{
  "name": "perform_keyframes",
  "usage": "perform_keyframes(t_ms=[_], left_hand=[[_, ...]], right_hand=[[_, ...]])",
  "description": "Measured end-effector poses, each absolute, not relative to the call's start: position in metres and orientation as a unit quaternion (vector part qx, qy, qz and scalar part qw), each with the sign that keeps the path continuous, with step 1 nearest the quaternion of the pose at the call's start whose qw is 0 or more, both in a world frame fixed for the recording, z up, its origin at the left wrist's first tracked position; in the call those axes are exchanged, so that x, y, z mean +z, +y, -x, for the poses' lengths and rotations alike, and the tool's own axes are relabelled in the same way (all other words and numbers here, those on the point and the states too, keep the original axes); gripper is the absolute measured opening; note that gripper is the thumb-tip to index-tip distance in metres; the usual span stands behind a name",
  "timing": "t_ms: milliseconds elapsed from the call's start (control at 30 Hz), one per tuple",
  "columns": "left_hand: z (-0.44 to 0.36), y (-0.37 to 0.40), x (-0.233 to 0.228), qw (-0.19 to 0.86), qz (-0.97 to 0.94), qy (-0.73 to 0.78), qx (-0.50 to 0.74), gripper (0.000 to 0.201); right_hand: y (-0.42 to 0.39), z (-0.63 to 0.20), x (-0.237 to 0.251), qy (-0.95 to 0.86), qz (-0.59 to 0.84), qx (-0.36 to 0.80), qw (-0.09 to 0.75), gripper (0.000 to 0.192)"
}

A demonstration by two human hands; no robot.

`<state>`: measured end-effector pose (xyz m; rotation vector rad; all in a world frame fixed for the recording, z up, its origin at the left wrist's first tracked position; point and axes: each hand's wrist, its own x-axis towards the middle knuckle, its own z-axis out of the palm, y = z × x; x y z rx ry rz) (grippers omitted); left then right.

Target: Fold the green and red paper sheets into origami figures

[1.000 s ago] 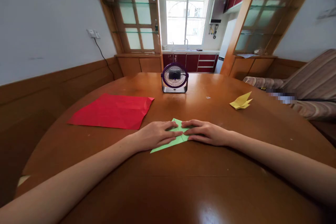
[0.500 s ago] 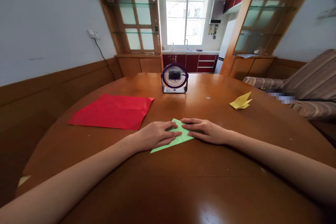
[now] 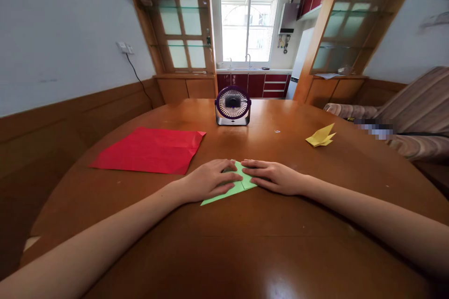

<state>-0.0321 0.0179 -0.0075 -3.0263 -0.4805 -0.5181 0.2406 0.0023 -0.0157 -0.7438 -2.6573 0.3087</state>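
Observation:
A folded piece of green paper [image 3: 242,184] lies flat on the round wooden table [image 3: 245,243] in front of me. My left hand [image 3: 209,181] lies palm down on the paper's left half, fingers pressing it onto the table. On the right half rests my right hand [image 3: 271,176], its fingertips almost meeting those of the left. A long green point sticks out toward me under the left hand. Most of the paper is hidden by the two hands.
A red paper sheet [image 3: 150,150] lies flat to the left. A small purple desk fan [image 3: 233,105] stands at the table's far middle. A folded yellow paper shape [image 3: 321,136] sits at the right. A striped sofa [image 3: 414,117] is beyond the table's right edge.
My fingers have shifted slightly over the green paper, covering more of its far tip. The paper's right corner no longer shows beyond my right hand.

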Motion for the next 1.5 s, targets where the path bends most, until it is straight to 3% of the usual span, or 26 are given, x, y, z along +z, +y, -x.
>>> perform_keyframes(t_ms=[533,1000,1500], left_hand=[[0.0306,0.0213,-0.0009,0.024,0.979,-0.167,-0.114,0.035],[0.0335,0.0178,-0.0061,0.054,0.98,-0.107,-0.157,0.035],[0.0359,0.0191,-0.0066,-0.033,0.978,-0.15,-0.141,0.038]], right_hand=[[0.0011,-0.24,-0.0158,-0.939,0.266,0.109,0.192,0.041],[0.0027,-0.2396,-0.0149,-0.946,0.264,0.077,0.17,0.043],[0.0051,-0.2395,-0.0166,-0.95,0.247,0.052,0.184,0.041]])
